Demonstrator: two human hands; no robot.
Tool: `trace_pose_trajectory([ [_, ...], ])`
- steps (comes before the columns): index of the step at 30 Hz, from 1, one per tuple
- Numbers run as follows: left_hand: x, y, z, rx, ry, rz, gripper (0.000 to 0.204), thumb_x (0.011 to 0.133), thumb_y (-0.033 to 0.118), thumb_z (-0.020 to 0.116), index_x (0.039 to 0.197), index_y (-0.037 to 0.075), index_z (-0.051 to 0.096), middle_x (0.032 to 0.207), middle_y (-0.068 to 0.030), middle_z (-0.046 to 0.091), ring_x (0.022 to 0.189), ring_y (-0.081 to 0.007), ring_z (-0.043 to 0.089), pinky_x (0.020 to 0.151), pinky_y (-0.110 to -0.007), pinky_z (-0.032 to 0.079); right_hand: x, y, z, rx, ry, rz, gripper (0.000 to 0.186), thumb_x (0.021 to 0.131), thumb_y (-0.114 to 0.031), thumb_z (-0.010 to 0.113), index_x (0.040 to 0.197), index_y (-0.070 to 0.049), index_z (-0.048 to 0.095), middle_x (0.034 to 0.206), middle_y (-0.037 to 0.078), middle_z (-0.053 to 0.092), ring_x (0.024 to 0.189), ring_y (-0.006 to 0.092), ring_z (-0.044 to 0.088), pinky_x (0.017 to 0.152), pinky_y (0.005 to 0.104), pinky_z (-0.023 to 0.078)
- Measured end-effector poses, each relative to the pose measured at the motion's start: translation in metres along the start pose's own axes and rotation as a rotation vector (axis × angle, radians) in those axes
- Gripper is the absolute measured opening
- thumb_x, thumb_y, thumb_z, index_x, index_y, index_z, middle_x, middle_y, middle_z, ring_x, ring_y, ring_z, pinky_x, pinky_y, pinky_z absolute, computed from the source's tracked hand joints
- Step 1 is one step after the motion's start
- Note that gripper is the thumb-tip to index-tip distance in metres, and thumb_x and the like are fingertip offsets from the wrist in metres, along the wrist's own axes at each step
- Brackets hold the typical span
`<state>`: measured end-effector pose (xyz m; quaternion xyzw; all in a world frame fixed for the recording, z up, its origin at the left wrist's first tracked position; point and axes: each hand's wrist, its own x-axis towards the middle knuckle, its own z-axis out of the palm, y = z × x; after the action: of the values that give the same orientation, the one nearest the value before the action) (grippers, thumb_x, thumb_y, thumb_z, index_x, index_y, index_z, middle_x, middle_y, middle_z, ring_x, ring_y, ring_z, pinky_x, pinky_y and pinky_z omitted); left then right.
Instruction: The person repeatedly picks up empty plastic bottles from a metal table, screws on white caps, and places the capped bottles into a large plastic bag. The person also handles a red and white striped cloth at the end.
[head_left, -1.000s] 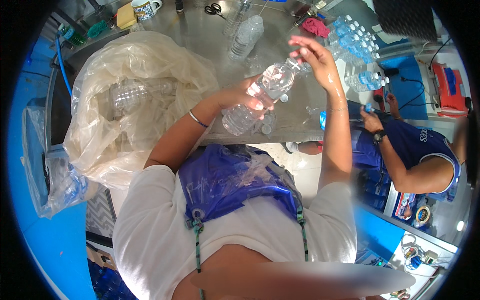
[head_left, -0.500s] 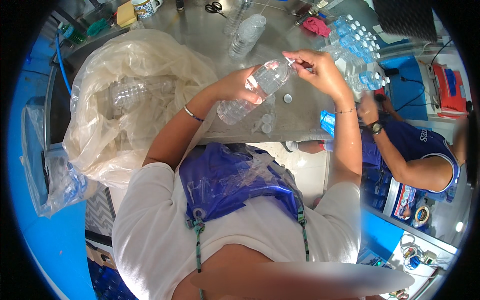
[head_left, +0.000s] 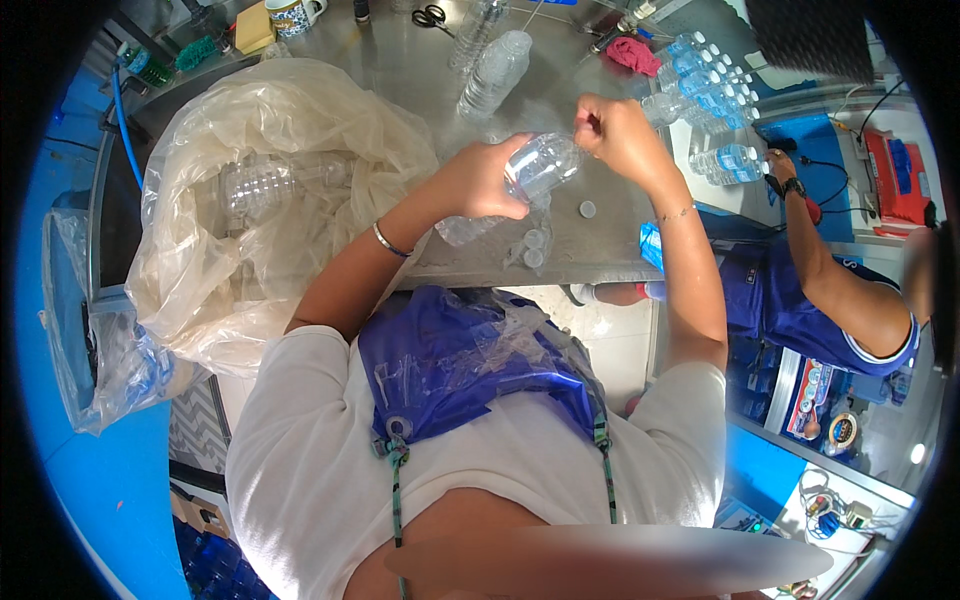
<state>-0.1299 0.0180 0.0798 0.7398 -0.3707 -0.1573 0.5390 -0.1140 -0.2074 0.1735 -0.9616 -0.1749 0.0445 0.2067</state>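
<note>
The left hand (head_left: 488,180) is wrapped around the tilted clear bottle (head_left: 545,167), whose neck end points at the right hand (head_left: 618,138); that hand's fingers are curled beside the neck, and whether they grip anything cannot be told. If the left hand squeezes the thin wall, the bottle could buckle; if it holds too loosely, a twist could spin the bottle free, knocking the loose white cap (head_left: 587,209) below the right hand.

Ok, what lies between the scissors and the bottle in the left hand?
Between the scissors and the held bottle, the head view shows two clear bottles on the metal table.
</note>
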Motion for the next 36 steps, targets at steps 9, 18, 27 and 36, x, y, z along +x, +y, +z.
trace_pose_trajectory([
  [9, 0.001, -0.004, -0.011, 0.048, 0.055, -0.056, 0.084, 0.064, 0.018, 0.077, 0.138, 0.001, 0.040, 0.089, -0.0121, 0.072, 0.087, -0.0264, 0.069, 0.078, -0.034, 0.051, -0.005, 0.018, -0.002, 0.571, -0.130, 0.074, 0.028, 0.089, -0.006, 0.066, 0.117, -0.005, 0.066, 0.085, 0.000, 0.066, 0.071, 0.0055, 0.057, 0.066, 0.0209, 0.049],
  [18, 0.001, -0.043, -0.007, -0.060, 0.392, 0.016, 0.088, 0.062, 0.028, 0.082, 0.136, 0.003, 0.040, 0.100, -0.0149, 0.069, 0.088, -0.0296, 0.067, 0.081, -0.037, 0.051, 0.003, 0.093, 0.004, 0.706, 0.288, 0.190, 0.022, 0.085, 0.001, 0.065, 0.107, -0.004, 0.066, 0.085, 0.004, 0.068, 0.072, 0.0105, 0.063, 0.063, 0.0247, 0.051],
  [27, 0.032, -0.091, -0.047, 0.023, 0.956, -0.133, 0.090, 0.059, 0.026, 0.086, 0.130, -0.005, 0.041, 0.113, -0.0191, 0.063, 0.108, -0.0341, 0.060, 0.092, -0.040, 0.047, 0.072, 0.041, 0.142, 0.292, 0.494, 0.099, 0.090, 0.066, -0.037, 0.087, 0.136, -0.005, 0.040, 0.119, 0.021, 0.059, 0.092, 0.0293, 0.065, 0.086, 0.0391, 0.050],
  [36, 0.064, -0.092, -0.036, 0.374, 0.653, -0.209, 0.092, 0.058, 0.030, 0.085, 0.134, 0.000, 0.043, 0.118, -0.0238, 0.060, 0.109, -0.0387, 0.059, 0.094, -0.041, 0.046, 0.081, 0.053, 0.130, 0.229, 0.652, 0.425, 0.059, 0.067, -0.030, 0.084, 0.100, 0.000, 0.045, 0.077, 0.018, 0.065, 0.072, 0.0322, 0.066, 0.067, 0.0417, 0.051],
])
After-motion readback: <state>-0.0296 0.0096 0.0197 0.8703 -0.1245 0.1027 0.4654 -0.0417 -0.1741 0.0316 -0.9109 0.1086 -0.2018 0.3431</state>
